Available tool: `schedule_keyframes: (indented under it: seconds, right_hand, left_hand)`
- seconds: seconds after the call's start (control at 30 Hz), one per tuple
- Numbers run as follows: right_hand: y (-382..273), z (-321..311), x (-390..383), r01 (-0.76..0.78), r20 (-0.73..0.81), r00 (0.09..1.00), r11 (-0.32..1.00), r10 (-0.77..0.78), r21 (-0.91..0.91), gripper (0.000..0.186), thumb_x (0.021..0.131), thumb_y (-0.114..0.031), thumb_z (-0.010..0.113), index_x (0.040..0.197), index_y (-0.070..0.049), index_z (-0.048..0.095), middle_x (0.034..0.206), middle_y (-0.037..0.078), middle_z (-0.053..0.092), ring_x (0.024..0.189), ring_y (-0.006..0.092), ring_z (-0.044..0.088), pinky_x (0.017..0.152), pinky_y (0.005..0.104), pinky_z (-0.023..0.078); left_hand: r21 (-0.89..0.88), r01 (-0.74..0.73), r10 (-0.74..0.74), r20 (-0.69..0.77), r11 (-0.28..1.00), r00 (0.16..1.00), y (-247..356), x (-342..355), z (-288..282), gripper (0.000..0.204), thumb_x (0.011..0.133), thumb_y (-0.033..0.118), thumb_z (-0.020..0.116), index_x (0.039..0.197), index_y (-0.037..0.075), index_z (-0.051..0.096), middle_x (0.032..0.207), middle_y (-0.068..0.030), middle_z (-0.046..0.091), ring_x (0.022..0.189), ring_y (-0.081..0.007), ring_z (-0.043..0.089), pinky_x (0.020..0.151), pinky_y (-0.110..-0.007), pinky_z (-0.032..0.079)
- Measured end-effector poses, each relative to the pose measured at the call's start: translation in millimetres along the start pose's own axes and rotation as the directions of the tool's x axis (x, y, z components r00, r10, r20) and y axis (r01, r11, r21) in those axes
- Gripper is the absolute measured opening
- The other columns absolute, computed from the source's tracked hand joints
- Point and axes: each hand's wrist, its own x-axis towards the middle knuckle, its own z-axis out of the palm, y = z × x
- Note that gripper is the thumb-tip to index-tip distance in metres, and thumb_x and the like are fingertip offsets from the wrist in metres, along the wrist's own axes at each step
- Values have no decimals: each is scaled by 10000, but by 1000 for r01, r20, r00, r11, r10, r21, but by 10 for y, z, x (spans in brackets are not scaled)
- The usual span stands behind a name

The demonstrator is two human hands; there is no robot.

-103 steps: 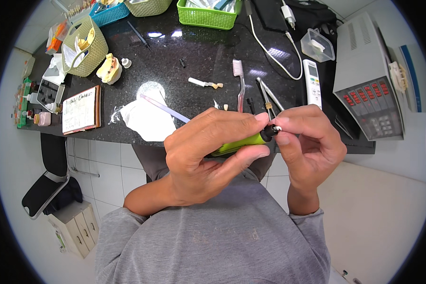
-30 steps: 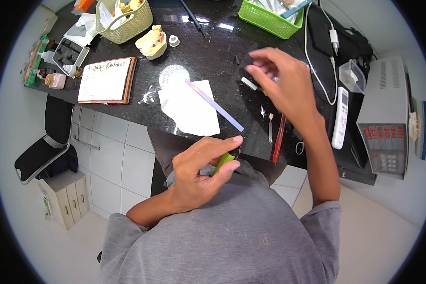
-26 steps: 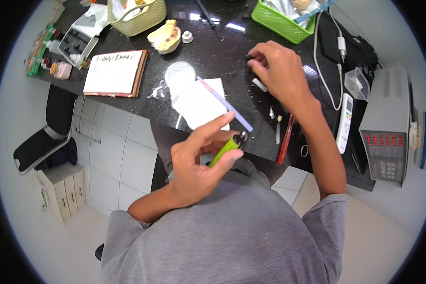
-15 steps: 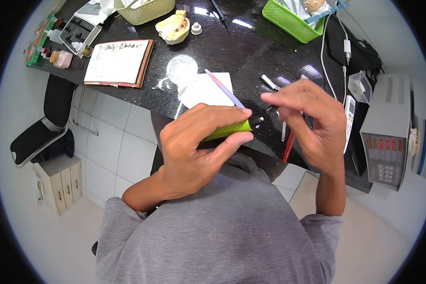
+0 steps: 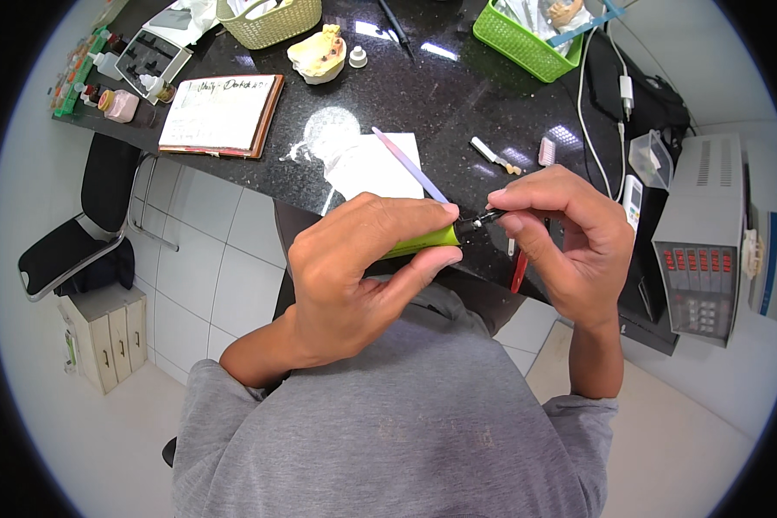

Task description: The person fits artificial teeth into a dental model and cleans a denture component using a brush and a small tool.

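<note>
Gripping a lime-green, black-nosed cylindrical tool (image 5: 423, 241) between thumb and fingers, the left hand (image 5: 345, 268) holds it over the near edge of the black speckled worktop (image 5: 436, 99), nose to the right. The right hand (image 5: 583, 246) pinches a small, slender dark piece (image 5: 493, 216) at that nose. The work seems partway: the ends meet or nearly meet, with a secure join apparently left to make. Contact is too small to confirm. The left hand covers most of the tool; the right hides part of a red stick-shaped implement (image 5: 519, 274).
</note>
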Motion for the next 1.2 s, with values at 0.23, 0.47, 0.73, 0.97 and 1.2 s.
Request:
schedule_keyframes:
  seconds: [0.23,0.47,0.73,0.97,1.2]
  right_hand:
    - [-32,-34,13,21,-4,1000,999,-21,-50,155,765,91,658,906,32,679,842,115,669,768,164,622,677,262,483]
    - [-39,-32,24,30,-18,999,998,-31,-62,165,748,99,661,893,26,687,822,109,672,758,168,624,665,262,482]
    - [-70,-46,31,53,-19,998,997,-54,-61,192,703,109,688,879,31,691,821,119,674,755,172,630,651,258,486]
    - [-31,-35,-6,35,-50,998,999,-35,1,179,705,94,725,870,43,681,826,130,683,758,174,645,670,255,502]
    - [-43,-65,11,78,-64,994,994,-83,-77,139,744,23,737,877,4,699,797,97,690,685,132,659,578,230,514]
  left_hand:
    - [8,-29,28,31,1000,999,0,17,-6,342,684,-32,773,1006,-16,659,947,-136,704,833,-198,671,718,-279,522]
    - [26,-91,92,-57,996,994,-21,66,56,285,667,44,801,928,19,688,875,-96,706,733,-193,671,616,-269,523]
    - [28,-101,100,22,995,995,-15,76,26,349,670,-12,795,994,-10,667,931,-133,706,805,-199,674,676,-272,530]
    - [72,-165,165,-4,984,986,-11,128,52,345,651,-20,802,970,-7,670,898,-123,709,767,-192,671,649,-266,519]
    - [175,-270,275,-1,947,962,25,206,54,354,621,-9,813,946,11,674,867,-104,708,719,-203,668,618,-284,505]
